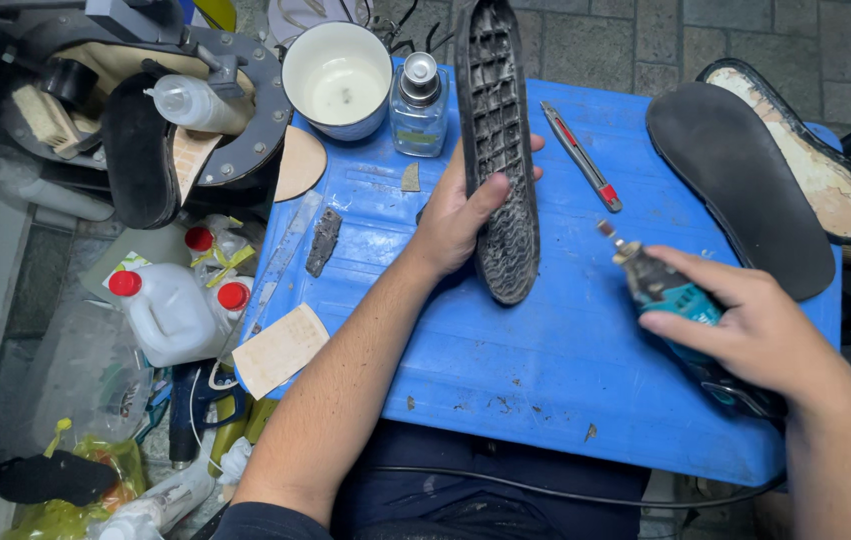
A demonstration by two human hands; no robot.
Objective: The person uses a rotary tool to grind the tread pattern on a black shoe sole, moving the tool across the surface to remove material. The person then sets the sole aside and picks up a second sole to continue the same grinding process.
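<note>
My left hand [457, 215] grips a black treaded shoe sole [497, 120], holding it on edge so it stands tilted on the blue board [505, 380] across my lap. My right hand [745, 320] is wrapped around a teal rotary tool [660, 290], whose small bit points up and left, a short way right of the sole and apart from it. A cable runs from the tool under my arms.
On the board lie a red and grey utility knife [582, 155], a clear glass bottle [418, 105] and a white cup [337, 78]. Two flat shoe soles [745, 185] rest at the right. White jugs with red caps [170, 310] stand on the floor at the left.
</note>
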